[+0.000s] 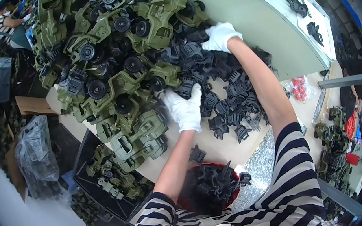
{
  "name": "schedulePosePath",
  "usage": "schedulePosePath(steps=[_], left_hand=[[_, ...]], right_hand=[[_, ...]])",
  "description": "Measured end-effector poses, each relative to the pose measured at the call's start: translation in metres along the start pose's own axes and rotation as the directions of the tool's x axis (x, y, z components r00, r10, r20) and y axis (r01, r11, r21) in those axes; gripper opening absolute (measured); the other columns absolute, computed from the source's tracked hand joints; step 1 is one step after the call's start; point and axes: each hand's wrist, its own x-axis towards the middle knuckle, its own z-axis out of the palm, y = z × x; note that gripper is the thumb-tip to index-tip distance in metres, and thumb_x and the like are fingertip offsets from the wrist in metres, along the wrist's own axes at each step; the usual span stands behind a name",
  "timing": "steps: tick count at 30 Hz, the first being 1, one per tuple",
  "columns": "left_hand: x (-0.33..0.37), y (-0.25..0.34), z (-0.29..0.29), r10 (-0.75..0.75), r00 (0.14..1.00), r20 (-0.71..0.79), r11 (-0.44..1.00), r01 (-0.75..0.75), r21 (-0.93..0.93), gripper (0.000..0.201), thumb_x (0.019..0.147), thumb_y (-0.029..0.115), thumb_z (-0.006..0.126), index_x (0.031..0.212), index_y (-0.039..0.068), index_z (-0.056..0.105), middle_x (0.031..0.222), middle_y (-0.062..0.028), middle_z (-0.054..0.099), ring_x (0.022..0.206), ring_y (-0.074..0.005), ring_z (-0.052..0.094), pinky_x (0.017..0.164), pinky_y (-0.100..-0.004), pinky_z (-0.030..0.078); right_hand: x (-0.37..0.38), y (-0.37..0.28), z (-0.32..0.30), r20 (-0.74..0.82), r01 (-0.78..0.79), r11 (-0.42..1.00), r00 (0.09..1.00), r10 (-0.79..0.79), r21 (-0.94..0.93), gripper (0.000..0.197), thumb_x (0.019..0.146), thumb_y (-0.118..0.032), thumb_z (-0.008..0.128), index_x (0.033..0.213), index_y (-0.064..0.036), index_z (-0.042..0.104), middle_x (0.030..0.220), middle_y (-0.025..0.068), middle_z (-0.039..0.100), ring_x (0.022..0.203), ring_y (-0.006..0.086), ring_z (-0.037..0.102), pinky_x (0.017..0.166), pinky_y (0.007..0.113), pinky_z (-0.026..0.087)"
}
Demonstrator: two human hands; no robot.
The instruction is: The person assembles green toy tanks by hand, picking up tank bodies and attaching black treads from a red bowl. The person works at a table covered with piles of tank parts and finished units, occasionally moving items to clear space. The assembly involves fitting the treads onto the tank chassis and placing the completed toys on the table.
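Note:
My left hand (183, 108), in a white glove, reaches to where the green toy vehicles (153, 30) meet the loose black plastic parts (239, 90). Its thumb stands apart from the fingers, with a black part (185, 87) just beyond; some fingertips are hidden against the heap. Farther off, my white-gloved right hand (222, 37) lies at the far edge of the black parts, beside the pale green panel. Its fingertips point left into them, and whether they grip a piece does not show. The vehicles have black wheels and are stacked high at the far left.
Close to my body stands a red-rimmed tub (236, 196) full of black parts, with one loose part (197, 154) before it. A black crate (87, 154) of green vehicles sits at left. The pale green panel (265, 26) borders the right. Other people work farther away.

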Motion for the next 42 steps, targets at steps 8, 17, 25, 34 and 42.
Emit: schedulePosePath(steps=[8, 17, 25, 34, 42], left_hand=[[-0.077, -0.002, 0.005, 0.190, 0.935, 0.299, 0.975, -0.216, 0.055, 0.098, 0.074, 0.064, 0.070, 0.138, -0.006, 0.043, 0.142, -0.0201, 0.047, 0.139, -0.0351, 0.033, 0.106, -0.0550, 0.030], [-0.024, 0.065, -0.084, 0.178, 0.694, 0.698, 0.979, -0.196, -0.054, 0.038, 0.083, 0.041, 0.070, 0.086, 0.003, 0.068, 0.078, -0.0168, 0.066, 0.079, -0.0316, 0.066, 0.078, -0.0443, 0.051], [0.123, 0.123, -0.080, 0.751, 0.657, -0.069, 0.594, -0.626, 0.506, 0.103, 0.063, 0.049, 0.082, 0.141, -0.001, 0.036, 0.139, -0.0186, 0.047, 0.132, -0.0378, 0.038, 0.109, -0.0537, 0.025], [0.190, 0.182, -0.057, 0.942, 0.287, -0.175, 0.330, -0.683, 0.652, 0.093, 0.061, 0.044, 0.080, 0.140, 0.014, 0.041, 0.141, -0.0146, 0.039, 0.130, -0.0424, 0.035, 0.104, -0.0574, 0.029], [0.244, 0.205, -0.085, 0.918, 0.332, 0.216, 0.059, -0.654, 0.754, 0.050, 0.080, 0.027, 0.065, 0.129, 0.025, 0.058, 0.141, -0.0059, 0.050, 0.116, -0.0237, 0.059, 0.103, -0.0436, 0.041]], right_hand=[[-0.141, 0.045, 0.053, 0.099, -0.172, 0.974, 0.982, 0.159, 0.150, 0.074, 0.084, -0.071, 0.044, 0.121, -0.0112, 0.067, 0.119, 0.0190, 0.065, 0.117, 0.0383, 0.056, 0.102, 0.044, 0.042], [-0.156, 0.021, -0.044, 0.216, -0.130, 0.980, 0.972, 0.096, 0.149, 0.053, 0.087, -0.042, 0.058, 0.127, -0.0091, 0.061, 0.119, 0.0189, 0.066, 0.111, 0.0356, 0.062, 0.099, 0.040, 0.047], [0.053, 0.002, 0.043, -0.271, 0.117, 0.351, 0.861, 0.429, 0.929, 0.049, 0.085, -0.017, 0.056, 0.133, -0.0129, 0.059, 0.108, 0.0161, 0.070, 0.094, 0.0302, 0.066, 0.084, 0.038, 0.052], [0.052, -0.042, -0.054, -0.668, 0.668, -0.371, 0.729, 0.150, 0.645, 0.073, 0.083, -0.004, 0.055, 0.151, 0.0024, 0.028, 0.140, 0.0125, 0.050, 0.101, 0.0159, 0.061, 0.086, 0.025, 0.048], [0.065, -0.032, -0.036, -0.582, 0.242, 0.686, 0.748, 0.318, 0.686, 0.032, 0.084, -0.017, 0.051, 0.107, -0.0119, 0.073, 0.106, 0.0123, 0.071, 0.102, 0.0341, 0.066, 0.093, 0.042, 0.051]])
